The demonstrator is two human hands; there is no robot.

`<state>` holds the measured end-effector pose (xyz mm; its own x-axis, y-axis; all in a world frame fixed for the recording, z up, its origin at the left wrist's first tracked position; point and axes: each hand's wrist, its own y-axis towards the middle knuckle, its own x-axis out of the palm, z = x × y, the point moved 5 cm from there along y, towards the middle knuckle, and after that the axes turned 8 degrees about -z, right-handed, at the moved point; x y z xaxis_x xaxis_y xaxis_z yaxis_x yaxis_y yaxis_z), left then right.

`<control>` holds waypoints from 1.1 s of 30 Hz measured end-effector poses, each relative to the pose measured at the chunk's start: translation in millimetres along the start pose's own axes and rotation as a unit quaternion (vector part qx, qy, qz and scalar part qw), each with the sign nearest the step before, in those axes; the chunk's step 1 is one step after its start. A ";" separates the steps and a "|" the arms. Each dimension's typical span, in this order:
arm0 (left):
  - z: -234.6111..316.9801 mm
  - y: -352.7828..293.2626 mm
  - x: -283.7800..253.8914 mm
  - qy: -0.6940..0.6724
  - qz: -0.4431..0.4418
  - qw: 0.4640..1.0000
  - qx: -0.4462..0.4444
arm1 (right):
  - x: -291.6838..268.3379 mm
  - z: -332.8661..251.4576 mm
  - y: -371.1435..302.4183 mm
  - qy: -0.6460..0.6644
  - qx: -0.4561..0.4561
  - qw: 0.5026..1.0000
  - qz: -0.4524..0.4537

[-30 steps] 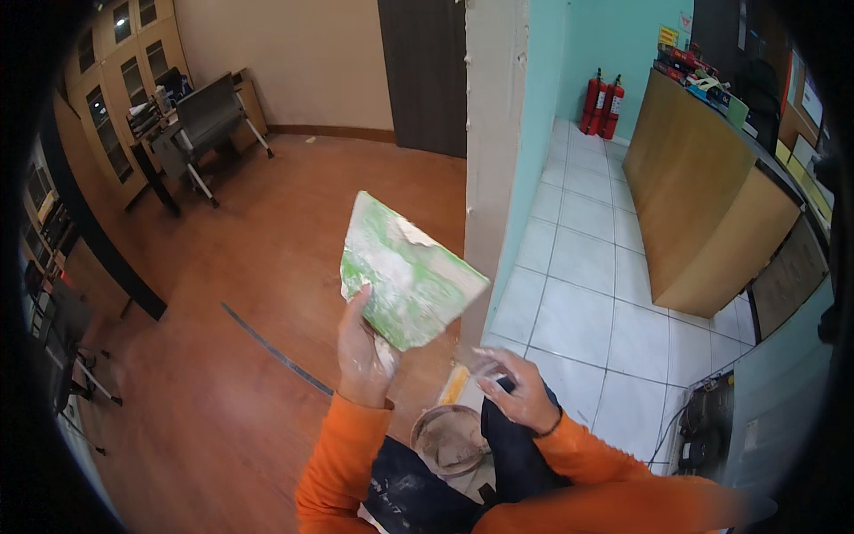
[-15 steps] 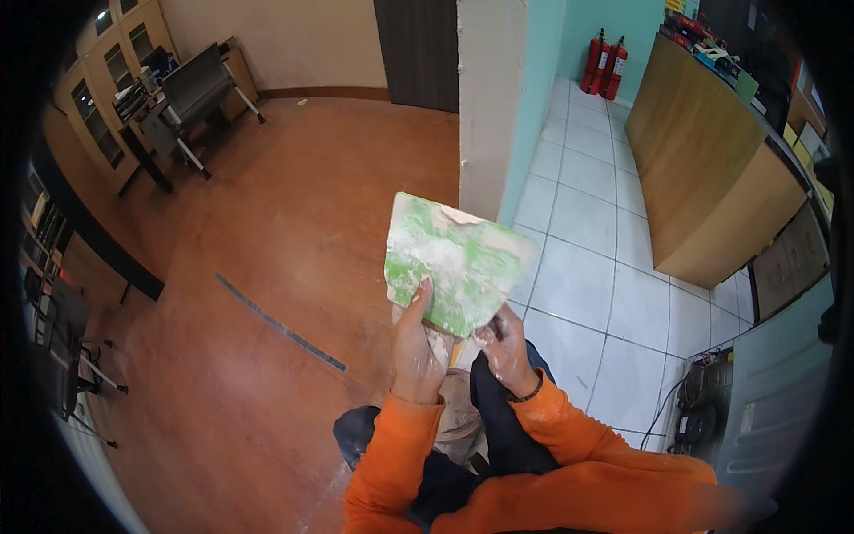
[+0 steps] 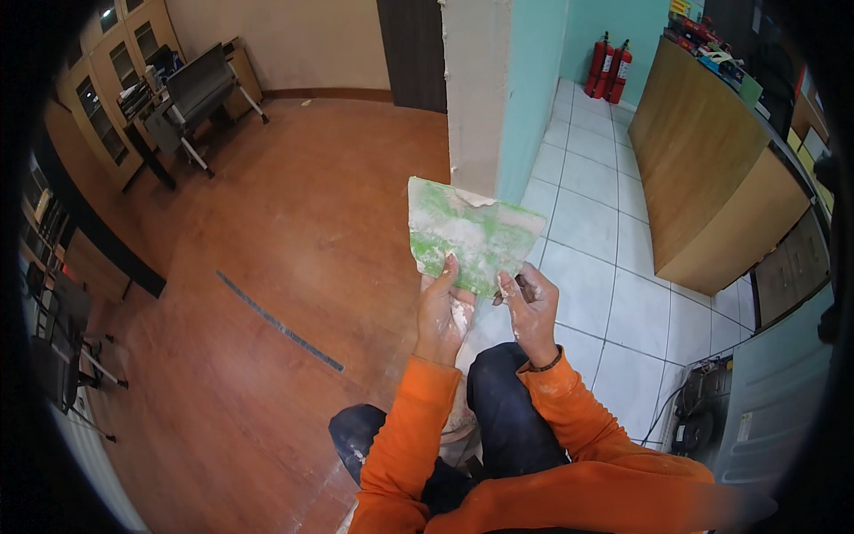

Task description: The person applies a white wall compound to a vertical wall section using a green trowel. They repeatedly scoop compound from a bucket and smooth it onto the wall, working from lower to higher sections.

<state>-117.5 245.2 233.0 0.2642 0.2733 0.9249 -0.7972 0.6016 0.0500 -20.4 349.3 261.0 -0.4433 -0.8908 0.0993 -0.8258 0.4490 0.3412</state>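
Both hands hold a thin green spreader plate [image 3: 471, 236], its upper face smeared with whitish, plaster-like paste. My left hand [image 3: 443, 316] grips the near left edge, thumb on top and fingers beneath. At the near right corner, my right hand [image 3: 534, 311] pinches the edge with its thumb on the smeared face. Pale residue coats the fingers of both hands. The plate is tilted in front of my bent knees, by the foot of the wall end. Below it, between my legs, a bucket-like container [image 3: 460, 431] is mostly hidden.
The unpainted wall end [image 3: 478, 98] stands just beyond the plate. A dark strip [image 3: 280, 327] lies on the brown floor to the left. White tiles [image 3: 569, 276] run along the right, beside a wooden counter [image 3: 703, 151]. Two red fire extinguishers [image 3: 608, 69] stand farther back.
The plate and both hands have moved right and slightly away from me. My right thumb now lies on the plate's upper face; before, that hand was at the lower corner.
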 end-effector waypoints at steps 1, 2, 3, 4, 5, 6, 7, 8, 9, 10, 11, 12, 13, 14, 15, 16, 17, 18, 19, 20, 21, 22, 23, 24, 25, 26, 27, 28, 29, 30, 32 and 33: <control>0.2 0.2 0.7 0.003 -0.006 1.000 0.004 | -0.8 0.4 0.5 0.001 0.001 1.000 0.006; 0.7 1.0 4.1 0.003 -0.036 0.999 0.013 | -2.0 0.7 1.0 0.001 0.001 1.000 0.012; 0.6 1.4 2.7 0.007 -0.020 1.000 0.008 | -1.8 1.2 1.4 -0.002 0.001 1.000 0.010; 0.4 1.9 3.8 0.009 -0.026 1.000 0.008 | -1.8 1.4 1.8 -0.004 0.001 1.000 0.007; 1.5 2.1 4.2 0.014 -0.026 0.999 0.016 | -1.4 1.9 2.3 -0.004 0.004 1.000 0.004; 0.6 2.6 5.5 0.004 -0.031 0.999 0.016 | -1.6 1.5 2.7 0.002 -0.003 1.000 0.006; 0.2 3.2 6.3 -0.003 -0.030 0.999 0.025 | -1.7 1.2 3.4 0.009 -0.007 1.000 0.008; 0.9 4.0 10.0 -0.013 -0.057 0.997 0.040 | -1.7 0.6 4.1 0.020 -0.015 1.000 0.009; -0.3 4.5 8.0 -0.014 -0.029 0.999 0.029 | -1.7 0.4 5.1 0.016 -0.013 1.000 0.009; -0.8 4.7 8.6 -0.019 -0.028 0.999 0.024 | -1.3 0.2 5.8 0.016 -0.013 1.000 0.009; -1.5 5.0 9.6 -0.024 -0.027 0.999 0.020 | -1.4 -0.6 6.8 0.019 -0.014 1.000 0.008; -1.9 5.2 11.4 -0.023 -0.042 0.999 0.014 | -1.4 -1.4 7.2 0.013 -0.017 1.000 0.010; -2.1 6.1 13.9 -0.022 -0.056 0.998 0.007 | -1.8 -2.8 7.9 0.011 -0.021 1.000 0.012; -2.1 6.3 15.8 -0.021 -0.071 0.997 0.002 | -2.0 -4.4 8.1 0.009 -0.025 1.000 0.013; -1.6 6.7 16.1 -0.019 -0.067 0.998 0.007 | -2.4 -5.5 8.1 0.012 -0.025 0.999 0.017; -1.2 7.3 17.3 -0.017 -0.063 0.998 0.014 | -3.0 -7.6 8.3 0.016 -0.025 0.999 0.020; 0.6 7.0 20.6 -0.020 -0.093 0.995 0.029 | -3.1 -8.9 7.8 0.019 -0.026 0.999 0.022; 0.2 7.5 19.7 -0.007 -0.064 0.998 0.014 | -3.4 -11.9 8.3 0.016 -0.027 0.999 0.022; 1.0 8.0 20.9 0.002 -0.069 0.998 0.008 | -2.9 -13.9 8.0 0.013 -0.031 0.999 0.023; 2.5 10.2 26.7 0.010 -0.086 0.996 0.008 | -3.3 -17.8 9.0 0.017 -0.037 0.999 0.025; 2.7 10.1 27.0 0.012 -0.070 0.997 -0.004 | -2.4 -20.2 9.4 0.009 -0.039 0.999 0.024; 4.3 9.6 30.3 0.014 -0.067 0.998 -0.008 | -1.9 -24.0 10.5 0.008 -0.046 0.999 0.023; 6.4 9.3 34.0 0.017 -0.065 0.998 -0.011 | -1.3 -27.3 11.6 0.016 -0.055 0.998 0.025; 8.8 8.7 39.3 0.022 -0.074 0.997 -0.007 | -0.8 -30.0 12.7 0.008 -0.055 0.998 0.028; 11.1 7.8 45.2 0.028 -0.083 0.996 -0.002 | -0.8 -32.8 14.2 0.008 -0.055 0.998 0.034; 13.3 6.2 50.1 0.033 -0.092 0.995 0.002 | 0.0 -33.6 15.4 0.011 -0.043 0.999 0.032; 16.0 7.3 55.9 0.042 -0.092 0.995 0.006 | -0.4 -38.2 16.6 0.014 -0.064 0.997 0.038; 17.5 7.4 60.1 0.049 -0.092 0.994 0.010 | -0.2 -41.0 17.1 0.018 -0.073 0.997 0.036; 20.3 7.6 68.6 0.045 -0.133 0.990 0.028 | -0.8 -43.7 17.4 0.025 -0.079 0.996 0.040; 20.9 8.5 70.5 0.049 -0.109 0.993 0.016 | -0.4 -47.1 17.5 0.019 -0.087 0.995 0.034; 22.1 3.9 80.6 0.036 -0.156 0.987 0.028 | -0.4 -53.9 15.6 0.023 -0.105 0.994 0.032; 21.6 1.8 82.2 0.031 -0.153 0.987 0.020 | -0.5 -56.9 13.2 0.012 -0.114 0.993 0.035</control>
<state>-109.0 252.5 317.3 0.5286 0.1299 0.8389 -0.6951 0.6334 0.3400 -11.2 351.7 318.7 -0.4866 -0.8603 0.1521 -0.6916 0.4857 0.5346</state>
